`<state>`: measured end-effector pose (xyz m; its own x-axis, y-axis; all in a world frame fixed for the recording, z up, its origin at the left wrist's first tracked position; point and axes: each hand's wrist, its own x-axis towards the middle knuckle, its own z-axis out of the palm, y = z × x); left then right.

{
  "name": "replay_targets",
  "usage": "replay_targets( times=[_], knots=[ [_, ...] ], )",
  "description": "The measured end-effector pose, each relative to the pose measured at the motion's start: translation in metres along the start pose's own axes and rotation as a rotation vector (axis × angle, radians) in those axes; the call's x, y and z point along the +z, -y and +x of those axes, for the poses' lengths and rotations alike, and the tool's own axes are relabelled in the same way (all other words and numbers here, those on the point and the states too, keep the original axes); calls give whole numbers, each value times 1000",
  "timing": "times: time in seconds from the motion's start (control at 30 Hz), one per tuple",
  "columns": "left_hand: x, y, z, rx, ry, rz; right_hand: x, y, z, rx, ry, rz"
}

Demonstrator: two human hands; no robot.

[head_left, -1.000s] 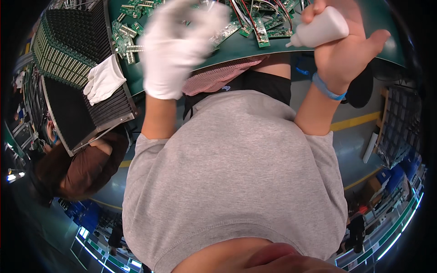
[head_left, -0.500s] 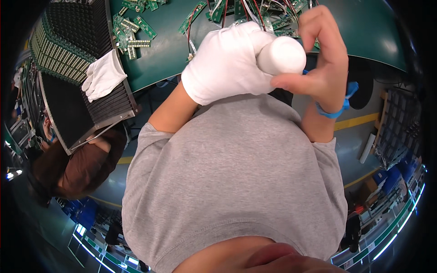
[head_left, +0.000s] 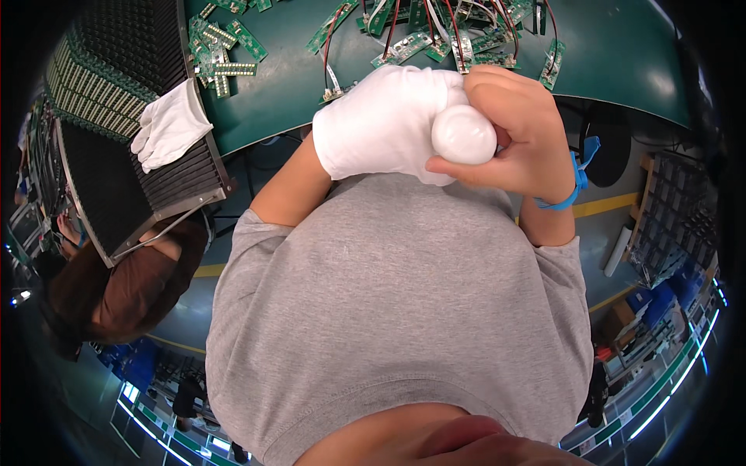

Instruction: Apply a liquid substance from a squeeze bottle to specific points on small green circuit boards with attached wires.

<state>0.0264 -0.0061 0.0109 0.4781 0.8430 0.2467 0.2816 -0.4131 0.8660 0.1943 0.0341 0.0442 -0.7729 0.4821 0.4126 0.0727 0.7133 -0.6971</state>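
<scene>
Looks partway through handling, by judgement: already holding a white bottle [head_left: 465, 134] up off the green bench [head_left: 276, 101], not yet set down. Leaves the wired circuit boards [head_left: 404, 48] and a scatter of loose circuit boards [head_left: 214, 58] lying on the bench, out of both grips. Sits between both hands, just in front of the bench's near edge, with the smooth round end turned up toward the camera. Gripped by the bare right hand [head_left: 517, 128], with the thumb across the near side of that end and the fingers curled along the far right side. Wrapped at the left by the gloved left hand [head_left: 385, 124], closed around the lower part. Cannot see the opposite end, hidden beneath the hands, so cannot tell capped from open.
</scene>
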Motion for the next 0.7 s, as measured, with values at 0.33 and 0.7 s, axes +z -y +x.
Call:
replay_targets(
  times=[0.33,0.7],
  knots=[
    [-17,7,10,-65,241,175,1,-9,2,378,36,339],
    [-13,3,21,-19,168,264,-8,-12,-3,381,20,430]
  ],
)
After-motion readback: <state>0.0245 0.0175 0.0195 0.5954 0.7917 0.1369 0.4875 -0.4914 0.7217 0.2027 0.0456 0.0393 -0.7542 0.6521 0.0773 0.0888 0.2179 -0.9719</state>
